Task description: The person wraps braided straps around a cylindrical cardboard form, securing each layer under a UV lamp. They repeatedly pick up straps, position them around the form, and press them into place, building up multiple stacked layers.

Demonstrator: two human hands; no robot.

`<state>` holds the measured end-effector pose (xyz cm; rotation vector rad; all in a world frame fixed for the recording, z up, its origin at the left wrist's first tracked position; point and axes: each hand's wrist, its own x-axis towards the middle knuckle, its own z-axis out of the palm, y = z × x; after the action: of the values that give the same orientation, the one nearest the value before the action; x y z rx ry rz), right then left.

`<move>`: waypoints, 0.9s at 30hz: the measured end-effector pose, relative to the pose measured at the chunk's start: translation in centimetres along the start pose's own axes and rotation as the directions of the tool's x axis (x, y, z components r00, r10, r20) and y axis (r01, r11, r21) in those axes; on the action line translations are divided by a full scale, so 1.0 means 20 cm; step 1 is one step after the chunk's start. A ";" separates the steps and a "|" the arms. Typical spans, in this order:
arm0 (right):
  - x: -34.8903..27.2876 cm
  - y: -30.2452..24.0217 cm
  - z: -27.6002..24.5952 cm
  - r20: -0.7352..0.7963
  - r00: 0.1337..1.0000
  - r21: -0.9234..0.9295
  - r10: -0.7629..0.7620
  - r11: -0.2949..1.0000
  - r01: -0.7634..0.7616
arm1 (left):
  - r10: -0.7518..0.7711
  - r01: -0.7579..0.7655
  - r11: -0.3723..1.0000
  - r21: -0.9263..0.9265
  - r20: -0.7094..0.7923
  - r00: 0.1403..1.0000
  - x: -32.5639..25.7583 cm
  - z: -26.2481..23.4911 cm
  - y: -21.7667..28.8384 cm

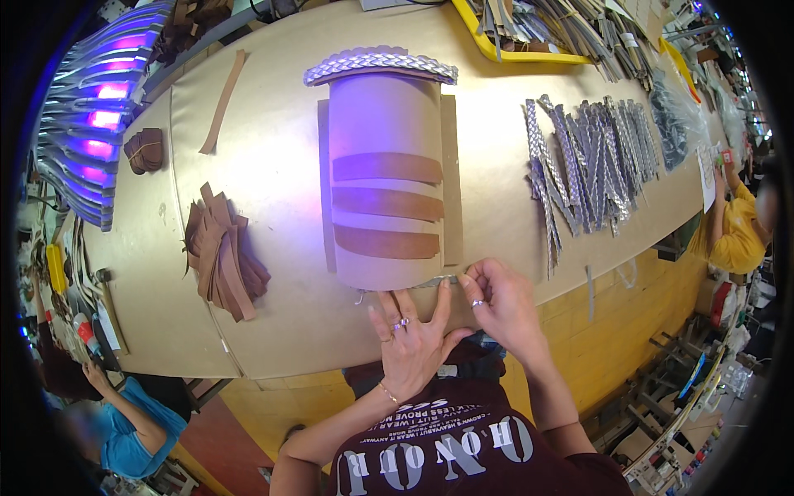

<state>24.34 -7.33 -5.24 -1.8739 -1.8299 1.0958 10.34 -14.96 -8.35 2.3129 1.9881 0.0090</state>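
At the far left a ribbed lamp (91,116) glowed purple and pink beside the tan worktable (273,174). A small stack of dark brown leather pieces (145,150) lay near the table's left edge, a long thin brown strip (222,101) lay slanted above it, and a fanned pile of brown leather strips (225,260) sat nearer the front. In the middle stood a curved tan board (385,190) carrying three brown bands (387,204) across it, with a silver braided strip (379,64) laid over its top end. The left hand (411,335) lay flat on the table just below the board, fingers spread and loose (rings showed on two of them), gripping nothing. Just beside it, the right hand (500,302) pinched the end of a thin silver braid (430,283) that ran along the board's lower edge, thumb and forefinger closed on it. Further right a heap of silver braided strips (591,157) lay spread out, a yellow tray (529,37) of grey strips sat at the far edge, and a white paper sheet (708,178) hung at the table's right end
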 end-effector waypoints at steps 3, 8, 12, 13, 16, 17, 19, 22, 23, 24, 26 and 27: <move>0.00 0.01 0.03 -0.048 0.997 -0.081 -0.056 0.995 0.052 | 0.002 -0.003 0.999 0.046 0.013 1.000 0.00 -0.02 0.00; -0.03 0.03 0.04 -0.118 0.993 -0.004 0.007 1.000 -0.007 | -0.001 0.001 0.999 0.034 0.018 1.000 0.01 -0.03 0.00; -0.08 0.08 0.06 -0.264 0.952 0.024 -0.157 0.985 0.169 | -0.001 0.001 0.999 0.054 0.009 1.000 0.01 -0.02 0.00; -0.11 0.09 0.07 -0.272 0.936 -0.032 -0.224 0.974 0.224 | 0.001 -0.001 0.998 0.062 0.012 1.000 0.01 -0.02 0.00; -0.16 0.11 0.11 -0.254 0.869 -0.191 -0.426 0.902 0.386 | 0.011 -0.014 0.995 0.097 0.027 1.000 0.00 -0.02 0.00; -0.16 0.12 0.12 -0.220 0.894 -0.222 -0.390 0.912 0.344 | 0.017 -0.020 0.994 0.111 0.033 0.999 0.00 -0.02 0.00; -0.16 0.13 0.13 -0.209 0.905 -0.261 -0.372 0.913 0.315 | 0.007 -0.010 0.996 0.092 0.031 1.000 0.00 -0.01 0.00; -0.16 0.13 0.11 -0.143 0.905 -0.422 -0.401 0.852 0.311 | -0.012 0.012 0.999 0.032 0.008 1.000 -0.01 0.00 0.00; -0.19 0.12 0.09 -0.115 0.912 -0.463 -0.394 0.833 0.301 | -0.021 0.021 1.000 0.003 0.007 1.000 -0.04 -0.01 -0.01; -0.20 0.11 0.07 -0.092 0.912 -0.508 -0.399 0.806 0.302 | -0.028 0.029 0.998 -0.047 0.037 0.999 -0.05 -0.02 -0.02; -0.20 0.09 0.06 -0.073 0.915 -0.561 -0.397 0.775 0.291 | -0.050 0.060 0.989 -0.137 0.071 0.996 -0.07 -0.03 -0.08; -0.20 0.08 0.06 -0.075 0.919 -0.568 -0.387 0.774 0.279 | -0.071 0.092 0.975 -0.201 0.109 0.992 -0.09 -0.04 -0.12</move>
<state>25.08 -11.72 -5.86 -1.7233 -2.4120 0.2612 7.57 -16.29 -7.73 2.0625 1.9309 0.0867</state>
